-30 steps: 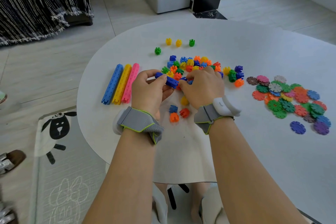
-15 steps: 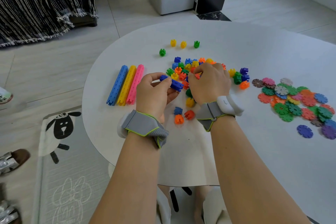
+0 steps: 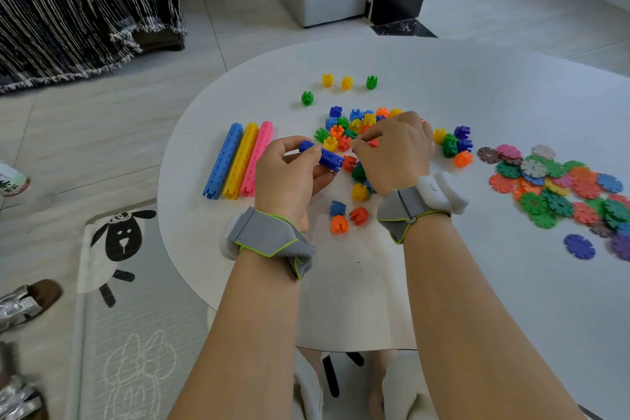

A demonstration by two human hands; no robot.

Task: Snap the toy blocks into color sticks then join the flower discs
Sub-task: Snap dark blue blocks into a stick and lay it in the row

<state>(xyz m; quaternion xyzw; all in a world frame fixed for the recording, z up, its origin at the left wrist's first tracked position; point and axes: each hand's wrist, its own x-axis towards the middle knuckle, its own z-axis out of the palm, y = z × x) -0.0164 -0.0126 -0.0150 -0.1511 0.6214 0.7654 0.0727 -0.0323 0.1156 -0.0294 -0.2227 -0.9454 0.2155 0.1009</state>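
My left hand [image 3: 289, 177] grips a short dark blue stick [image 3: 325, 156] of joined blocks, held just above the white table [image 3: 443, 283]. My right hand [image 3: 395, 150] reaches into the pile of loose blocks [image 3: 354, 128], fingers curled down among them; what they pinch is hidden. Three finished sticks lie side by side at the left: blue [image 3: 223, 160], yellow [image 3: 240, 160] and pink [image 3: 257, 157]. A heap of flower discs [image 3: 559, 187] lies at the right.
Loose blocks [image 3: 346, 215] sit near my wrists, and a few stray yellow and green ones [image 3: 346, 82] lie farther back. A single blue disc [image 3: 579, 246] lies apart. The table's curved edge runs at the left, above a sheep-print mat [image 3: 119, 266].
My right hand let go of the blue stick and moved away into the block pile. My left hand kept holding the stick. The camera view shifted slightly.
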